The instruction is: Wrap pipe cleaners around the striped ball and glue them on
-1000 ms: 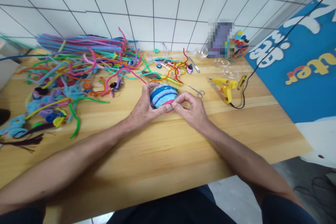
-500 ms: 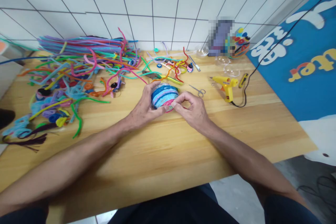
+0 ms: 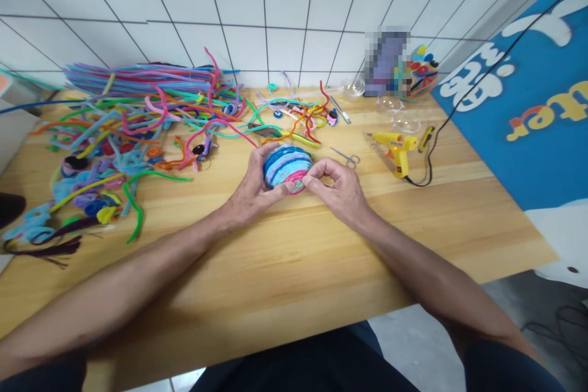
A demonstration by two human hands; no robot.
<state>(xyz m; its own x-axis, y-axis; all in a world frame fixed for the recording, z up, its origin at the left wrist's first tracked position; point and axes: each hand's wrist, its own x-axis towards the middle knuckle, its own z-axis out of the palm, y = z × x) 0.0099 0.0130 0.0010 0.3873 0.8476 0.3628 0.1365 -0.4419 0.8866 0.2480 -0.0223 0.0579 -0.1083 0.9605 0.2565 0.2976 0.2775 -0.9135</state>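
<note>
A ball (image 3: 287, 162) wrapped in bands of blue, light blue and pink pipe cleaner sits above the middle of the wooden table. My left hand (image 3: 257, 187) is curled around its left side, thumb pressed on the near face. At the ball's lower right, my right hand (image 3: 337, 187) is closed, thumb and forefinger pinching at the end of the pink pipe cleaner (image 3: 301, 175). Those fingertips partly hide the strand's end. A small greenish patch shows between the two thumbs.
Loose pipe cleaners (image 3: 156, 116) pile up on the left. Beyond the ball lie pliers (image 3: 264, 130) and a craft knife (image 3: 340, 109). Small scissors (image 3: 346, 158) and a yellow glue gun (image 3: 395, 150) with a black cord are to the right. Clear plastic domes (image 3: 404, 122) stand farther back.
The right fingertips have shifted slightly to the right along the ball's near face. More of the greenish patch between the thumbs now shows. The left hand still holds the ball.
</note>
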